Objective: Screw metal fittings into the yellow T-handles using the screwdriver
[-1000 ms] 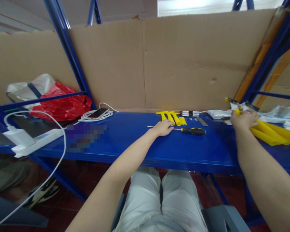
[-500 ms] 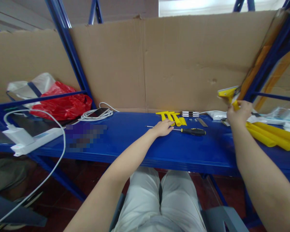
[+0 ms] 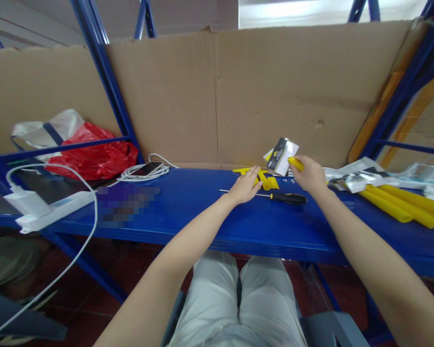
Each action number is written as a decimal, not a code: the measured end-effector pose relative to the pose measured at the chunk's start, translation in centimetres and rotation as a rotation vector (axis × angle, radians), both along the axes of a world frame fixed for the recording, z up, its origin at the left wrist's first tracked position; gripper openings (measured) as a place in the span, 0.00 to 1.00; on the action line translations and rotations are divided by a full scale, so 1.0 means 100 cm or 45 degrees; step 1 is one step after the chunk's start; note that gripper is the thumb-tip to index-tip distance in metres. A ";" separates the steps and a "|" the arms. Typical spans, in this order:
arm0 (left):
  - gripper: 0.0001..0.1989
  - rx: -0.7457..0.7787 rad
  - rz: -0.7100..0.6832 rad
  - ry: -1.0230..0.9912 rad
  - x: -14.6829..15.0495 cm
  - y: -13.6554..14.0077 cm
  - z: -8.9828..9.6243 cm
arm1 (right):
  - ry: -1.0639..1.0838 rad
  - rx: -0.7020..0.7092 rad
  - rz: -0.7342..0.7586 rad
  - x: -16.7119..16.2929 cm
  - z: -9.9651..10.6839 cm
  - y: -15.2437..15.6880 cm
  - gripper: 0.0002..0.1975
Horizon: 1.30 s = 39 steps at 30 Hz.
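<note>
My right hand (image 3: 309,174) is closed round the yellow handle of a scraper (image 3: 295,164), held up over the back of the blue bench. A black-and-white printed packet (image 3: 282,156) hides most of the scraper's head. My left hand (image 3: 245,185) lies flat with its fingers stretched out, on or just over several T-shaped yellow plastic parts (image 3: 264,181). Under that hand passes the shaft of a screwdriver (image 3: 288,198) with a black and yellow handle, which rests on the bench. Tiny metal pieces (image 3: 288,180) lie beneath the scraper.
To the right are long yellow tubes (image 3: 398,205) and silver-and-black packets (image 3: 369,179). Leftward lie a coiled white cable (image 3: 144,171), a red plastic bag (image 3: 97,152) and a white power strip (image 3: 58,209). A cardboard sheet (image 3: 275,86) stands behind the blue bench (image 3: 202,224).
My right hand has carried the scraper leftward, towards my left hand, and the printed packet now faces me. More silver packaging shows above the yellow tubes. My left hand has barely moved.
</note>
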State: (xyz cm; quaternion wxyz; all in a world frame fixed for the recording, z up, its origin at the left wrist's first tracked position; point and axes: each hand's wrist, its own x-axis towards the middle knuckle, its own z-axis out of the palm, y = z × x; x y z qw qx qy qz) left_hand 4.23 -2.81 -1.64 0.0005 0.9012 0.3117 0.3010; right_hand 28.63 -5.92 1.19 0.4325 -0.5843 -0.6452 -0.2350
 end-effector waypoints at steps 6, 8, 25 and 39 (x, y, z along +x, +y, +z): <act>0.23 0.042 -0.035 -0.014 0.001 -0.005 0.003 | -0.158 -0.140 0.080 -0.025 -0.006 -0.004 0.18; 0.21 0.048 -0.055 -0.024 0.001 -0.007 0.005 | -0.173 -0.157 0.094 -0.030 -0.006 -0.006 0.18; 0.27 0.025 -0.077 -0.033 0.001 -0.019 0.012 | 0.075 -0.212 0.395 -0.057 -0.007 -0.012 0.35; 0.23 -0.063 -0.138 -0.346 0.007 -0.012 0.006 | 1.094 -0.610 1.017 -0.064 -0.003 -0.013 0.40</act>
